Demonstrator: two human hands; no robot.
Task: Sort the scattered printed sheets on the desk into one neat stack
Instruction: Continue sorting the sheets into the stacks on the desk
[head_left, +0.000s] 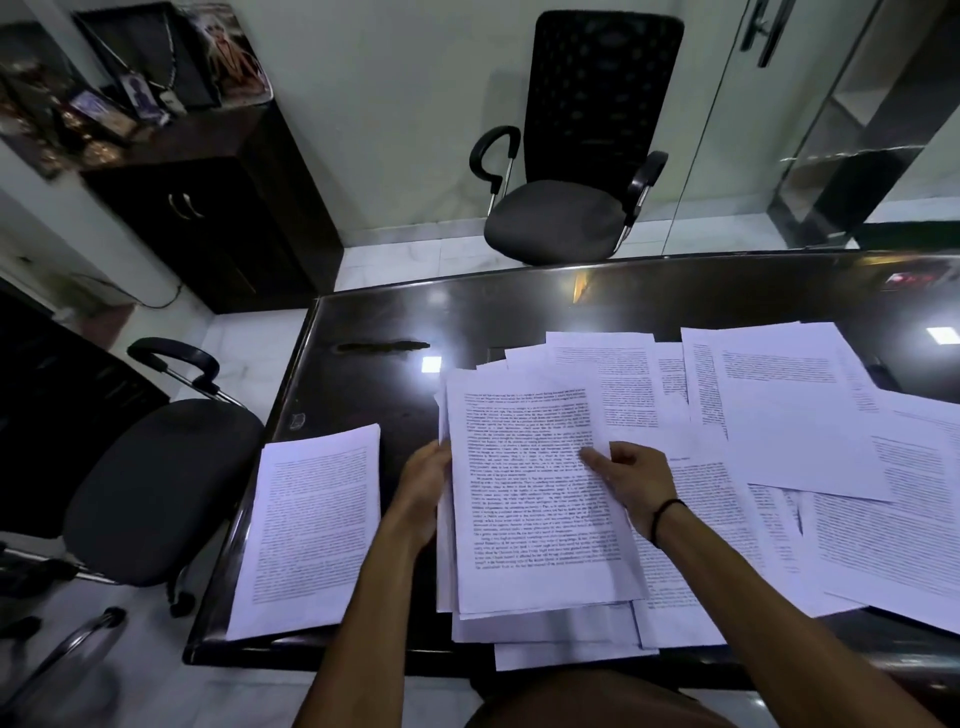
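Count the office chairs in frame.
2. One office chair stands beyond the far edge of the desk, facing it. A second chair sits off the desk's left side. More could be outside the view.

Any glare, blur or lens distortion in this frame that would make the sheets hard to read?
Head view: bright ceiling-light glare spots on the glossy desk; wide-angle bending at the edges; room dim, text on the held sheets soft and unreadable; left hand and right hand reasonably sharp.
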